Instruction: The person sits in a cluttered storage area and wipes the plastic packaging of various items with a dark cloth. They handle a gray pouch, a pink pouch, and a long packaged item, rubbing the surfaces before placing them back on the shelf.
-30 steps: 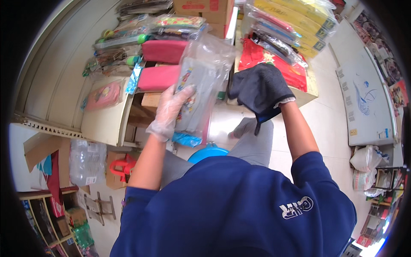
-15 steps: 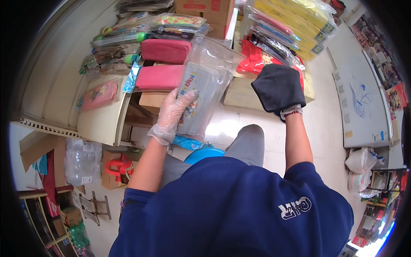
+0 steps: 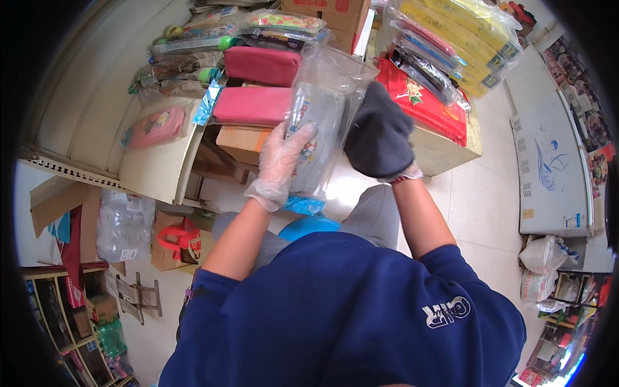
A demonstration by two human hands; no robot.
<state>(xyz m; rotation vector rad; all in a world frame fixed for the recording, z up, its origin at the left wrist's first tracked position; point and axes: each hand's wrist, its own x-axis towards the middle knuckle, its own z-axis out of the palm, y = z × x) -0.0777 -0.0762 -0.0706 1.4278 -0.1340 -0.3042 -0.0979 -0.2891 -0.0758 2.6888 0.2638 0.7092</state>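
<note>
My left hand (image 3: 282,161), in a clear plastic glove, grips a flat grey pencil case (image 3: 316,132) with a cartoon print, thumb on top. A clear plastic bag (image 3: 325,68) with a blue lower edge (image 3: 304,205) encloses the case. Beside its right edge is my right hand (image 3: 405,173), gloved in clear plastic at the wrist. A black cloth (image 3: 380,132) covers that hand like a mitt and hides its fingers. Just left of the bagged case lie a pink pencil case (image 3: 253,105) and a darker pink one (image 3: 263,66).
Bagged cases (image 3: 284,22) are stacked at the back left. A pink case (image 3: 158,126) lies on the cream shelf (image 3: 151,168). Red packages (image 3: 419,97) and bagged yellow boxes (image 3: 451,39) stand at the right. A blue stool (image 3: 309,226) is below, a white freezer (image 3: 551,161) far right.
My right hand with the black cloth has moved left and is now close against the bagged case. My left hand keeps its grip on the case. The view has shifted slightly.
</note>
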